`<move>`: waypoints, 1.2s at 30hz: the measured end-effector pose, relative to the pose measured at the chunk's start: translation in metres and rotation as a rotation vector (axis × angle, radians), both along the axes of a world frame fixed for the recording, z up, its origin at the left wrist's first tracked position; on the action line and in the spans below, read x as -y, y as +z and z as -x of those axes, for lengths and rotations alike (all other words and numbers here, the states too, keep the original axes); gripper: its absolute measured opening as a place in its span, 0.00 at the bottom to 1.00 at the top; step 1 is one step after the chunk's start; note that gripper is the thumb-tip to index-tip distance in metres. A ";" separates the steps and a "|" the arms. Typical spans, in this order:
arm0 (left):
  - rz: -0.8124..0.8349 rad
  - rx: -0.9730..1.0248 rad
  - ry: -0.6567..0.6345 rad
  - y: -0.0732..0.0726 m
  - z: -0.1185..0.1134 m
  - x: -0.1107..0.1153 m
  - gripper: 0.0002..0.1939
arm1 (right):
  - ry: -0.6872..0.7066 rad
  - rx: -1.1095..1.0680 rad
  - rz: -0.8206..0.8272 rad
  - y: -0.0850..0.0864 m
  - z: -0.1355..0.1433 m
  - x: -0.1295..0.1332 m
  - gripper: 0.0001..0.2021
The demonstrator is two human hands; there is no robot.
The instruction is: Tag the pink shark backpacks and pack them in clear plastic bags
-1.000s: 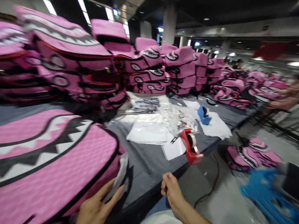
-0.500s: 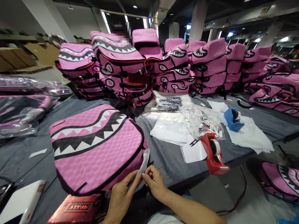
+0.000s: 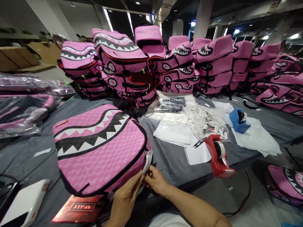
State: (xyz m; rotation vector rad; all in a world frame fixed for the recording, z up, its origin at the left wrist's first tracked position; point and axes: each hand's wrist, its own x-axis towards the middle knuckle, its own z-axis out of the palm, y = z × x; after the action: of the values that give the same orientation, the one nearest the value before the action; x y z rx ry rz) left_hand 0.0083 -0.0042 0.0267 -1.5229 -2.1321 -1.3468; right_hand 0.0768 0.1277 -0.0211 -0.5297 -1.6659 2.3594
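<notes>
A pink backpack [image 3: 125,151] with a black and white shark-teeth pattern lies on its back on the dark cloth-covered table. From its near right side sticks out a strip of thin white wrapping [image 3: 148,159]. My left hand [image 3: 129,194] is closed on the lower end of this strip, thumb and fingers pressed together. Close beside it, my right hand [image 3: 155,181] has its fingertips pinched against the left fingers. Whatever lies between the right fingertips is hidden. Under the backpack's near corner rests a shiny red packet [image 3: 78,209].
Stacked pink backpacks [image 3: 214,66] line the table's far side. Right of my hands stand a red tape dispenser [image 3: 219,157] and a blue tape dispenser [image 3: 239,121], near small scissors [image 3: 198,144], white sheets [image 3: 174,134] and clear bags [image 3: 205,121]. A white device [image 3: 25,201] lies left.
My right fingertips have moved in closer to the left fingers and partly behind them. The whole view has shifted slightly; the backpack stays in place.
</notes>
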 end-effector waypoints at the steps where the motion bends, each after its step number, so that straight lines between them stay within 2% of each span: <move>1: 0.002 -0.024 -0.003 -0.002 0.000 0.000 0.16 | -0.056 0.017 0.010 0.001 -0.001 0.001 0.28; 3: 0.011 -0.060 0.002 -0.004 0.002 -0.001 0.16 | -0.151 0.069 0.043 0.004 -0.008 0.004 0.29; 5: 0.019 -0.080 0.009 -0.005 0.004 -0.002 0.15 | -0.152 0.098 0.149 0.010 -0.018 0.009 0.28; 8: 0.027 -0.072 0.021 -0.006 0.006 -0.001 0.14 | -0.061 0.027 0.449 0.020 -0.029 0.015 0.25; 11: 0.044 -0.011 0.049 -0.004 0.006 0.001 0.15 | 0.074 -0.095 0.755 0.028 -0.028 0.016 0.20; 13: 0.072 0.072 0.095 -0.002 0.006 0.002 0.20 | 0.178 -0.140 0.868 0.028 -0.025 0.013 0.18; 15: 0.124 0.142 0.116 0.001 0.006 0.002 0.21 | 0.224 -0.156 0.903 0.027 -0.023 0.008 0.17; 17: 0.173 0.143 0.070 0.002 0.006 0.000 0.18 | 0.216 -0.171 0.906 0.024 -0.024 0.000 0.13; 19: 0.177 0.049 -0.005 0.002 0.006 -0.002 0.17 | 0.178 -0.192 0.898 0.023 -0.027 -0.008 0.11; 22: 0.110 -0.268 -0.028 -0.003 0.004 0.000 0.28 | 0.139 -0.181 0.864 0.023 -0.035 -0.018 0.22; 24: 0.132 -0.479 -0.027 -0.006 0.001 0.004 0.33 | 0.143 -0.142 0.839 0.022 -0.042 -0.021 0.26; 27: 0.203 -0.638 -0.052 -0.004 -0.004 0.016 0.30 | 0.114 -0.070 0.784 0.019 -0.049 -0.023 0.26; 29: 0.171 -0.630 -0.066 0.004 -0.003 0.023 0.23 | 0.059 0.001 0.674 0.018 -0.049 -0.026 0.25; 32: 0.095 -0.493 0.005 0.020 0.003 0.024 0.19 | -0.068 0.083 0.374 0.015 -0.037 -0.036 0.23; 34: 0.127 -0.379 0.063 0.026 0.006 0.016 0.17 | -0.182 0.071 0.196 0.011 -0.021 -0.044 0.22; 36: 0.206 -0.319 0.066 0.027 0.001 0.004 0.17 | -0.271 0.034 0.102 0.007 -0.005 -0.050 0.21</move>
State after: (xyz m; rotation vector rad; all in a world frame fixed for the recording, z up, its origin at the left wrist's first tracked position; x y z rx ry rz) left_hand 0.0073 -0.0077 0.0535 -1.5984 -2.1426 -0.8167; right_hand 0.0815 0.1777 -0.0141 -0.7663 -1.3909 2.2552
